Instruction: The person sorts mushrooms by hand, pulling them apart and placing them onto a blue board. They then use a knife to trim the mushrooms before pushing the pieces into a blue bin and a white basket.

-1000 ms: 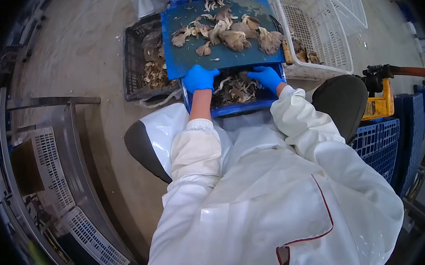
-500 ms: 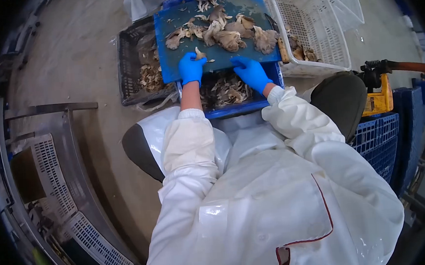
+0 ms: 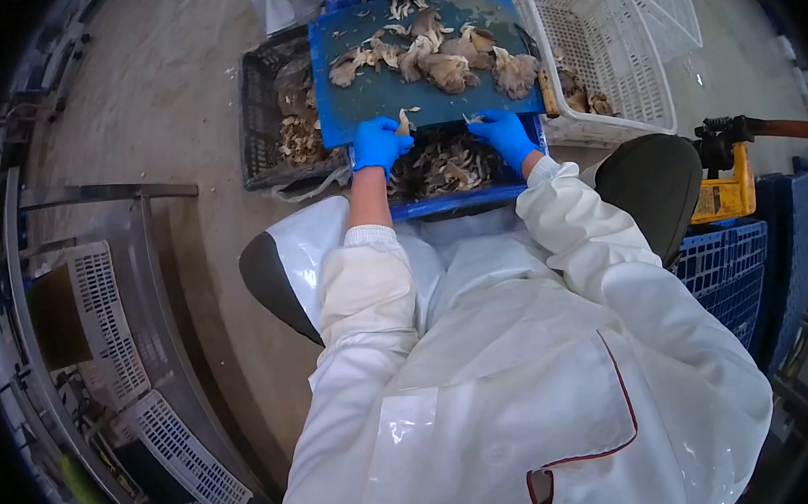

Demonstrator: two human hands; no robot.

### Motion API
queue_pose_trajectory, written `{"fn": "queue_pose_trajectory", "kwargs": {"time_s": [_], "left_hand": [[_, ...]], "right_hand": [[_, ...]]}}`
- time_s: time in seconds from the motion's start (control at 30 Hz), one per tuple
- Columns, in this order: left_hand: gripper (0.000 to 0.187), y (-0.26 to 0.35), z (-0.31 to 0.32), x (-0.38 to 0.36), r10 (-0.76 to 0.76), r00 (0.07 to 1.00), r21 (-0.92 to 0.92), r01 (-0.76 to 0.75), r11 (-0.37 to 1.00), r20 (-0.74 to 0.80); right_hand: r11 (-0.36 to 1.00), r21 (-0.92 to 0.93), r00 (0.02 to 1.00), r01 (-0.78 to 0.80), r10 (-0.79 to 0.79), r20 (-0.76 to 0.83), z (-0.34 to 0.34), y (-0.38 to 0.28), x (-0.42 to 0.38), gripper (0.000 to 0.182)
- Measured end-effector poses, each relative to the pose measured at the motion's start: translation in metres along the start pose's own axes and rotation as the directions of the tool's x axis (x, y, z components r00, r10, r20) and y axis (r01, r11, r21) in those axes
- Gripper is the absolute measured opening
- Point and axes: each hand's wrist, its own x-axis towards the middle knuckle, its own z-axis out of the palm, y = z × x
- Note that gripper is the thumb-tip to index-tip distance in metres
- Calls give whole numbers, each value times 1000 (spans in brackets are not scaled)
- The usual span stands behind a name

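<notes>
One left hand [image 3: 381, 145] pinches a mushroom piece [image 3: 403, 123]; right hand [image 3: 503, 139], fingers nearly together, seemingly grips a scrap [image 3: 473, 119]. Blue tub [image 3: 461, 202] at board's [image 3: 366, 105] 6 o'clock, likely to catch bits.

At your nine o'clock stands a metal frame [image 3: 156, 297], with a white slatted panel [image 3: 109, 315] beside it, a second slatted panel [image 3: 189, 459] at eight and a long green item [image 3: 92, 503] farther out. Near your three o'clock you have a yellow piece of equipment [image 3: 742, 181] with a reddish-brown bar [image 3: 784, 132] above and blue gridded plastic [image 3: 725, 262] below; bare floor [image 3: 159, 91] spreads at your ten.
</notes>
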Motion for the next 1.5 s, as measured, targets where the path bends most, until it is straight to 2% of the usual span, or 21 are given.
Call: {"fn": "queue_pose_trajectory", "kwargs": {"time_s": [0.03, 0.07, 0.1, 0.17, 0.27, 0.3, 0.4, 0.7, 0.8, 0.9, 0.93, 0.97, 1.0, 1.03, 1.1, 1.13, 1.17, 1.23, 1.3, 1.37, 1.5], "left_hand": [[18, 2, 4, 0, -24, 999, -55, 27, 998, 41], [19, 4, 9, -1, -47, 995, -108, 56, 993, 83], [19, 4, 14, 0, -68, 990, -160, 88, 983, 126], [30, -7, 26, 10, -48, 970, -89, 71, 993, 239], [30, -1, 49, 6, 51, 959, 44, -66, 997, 279], [28, 4, 52, 5, -8, 959, -78, 31, 996, 284], [19, 13, 53, 3, -115, 945, -310, 214, 926, 306], [17, 4, 51, 7, 96, 972, 247, -150, 957, 216], [14, 13, 56, 4, 218, 951, 268, -274, 924, 221], [14, -24, 71, 33, 120, 964, -356, -30, 934, 236], [17, -29, 57, 39, 331, 940, -168, -314, 934, 82], [21, -36, 33, 48, 333, 934, -63, -343, 937, -129], [29, -39, 8, 55, 321, 886, 45, -326, 944, -335], [28, -40, -23, 58, 167, 808, 138, -107, 985, -566], [20, -86, -70, 86, -198, 401, -381, -448, 809, -894], [12, -51, -69, 67, -212, 338, -371, -529, 763, -917], [11, -40, -60, 58, -222, 438, -449, -529, 720, -871], [11, -30, -44, 53, -216, 626, -596, -494, 633, -749], [10, -38, -23, 57, -160, 699, -586, -427, 689, -697], [11, -29, -3, 49, -142, 782, -597, -332, 730, -608], [12, -7, 23, 42, -35, 923, -574, -209, 791, -384]], "right_hand": [[993, -114, 1000, -18, 18, 6, -9, 8, 3, 29], [966, -168, 979, 199, -187, 85, -13, 38, 15, 32], [943, -237, 972, 235, -226, 67, -13, 35, 13, 34], [879, -370, 951, 299, -306, 42, -8, 31, 10, 37], [996, 81, 993, 33, -43, 114, 11, -7, 6, 37], [966, 241, 985, -91, 52, 166, 14, -20, 2, 38], [990, 117, 984, 79, -96, 147, 18, -21, 4, 38], [970, -130, 978, 207, -205, 34, 26, -12, 5, 31], [974, -154, 985, 166, -170, -15, 21, 6, 10, 30], [968, -211, 988, 138, -149, -39, 11, 9, 10, 28], [961, -238, 988, 138, -152, -40, 6, 9, 11, 27], [961, -242, 990, 132, -141, -21, 2, 13, 11, 27], [961, -247, 991, 127, -132, -4, -2, 19, 11, 27], [960, -252, 993, 121, -122, 13, -7, 24, 12, 27], [940, -333, 996, 73, -52, 72, -12, 27, 7, 26], [919, -393, 998, 35, -11, 65, -12, 20, 3, 25], [893, -450, 998, -1, 27, 52, -13, 15, 2, 25], [809, -584, 983, 70, -155, -98, -12, -1, 8, 26], [795, -605, 958, -38, -143, -247, -13, -37, 15, 27], [854, -513, 875, 87, -312, -370, -14, -50, 31, 29], [807, -525, 843, 269, -461, -277, -5, -51, 83, 37]]}}
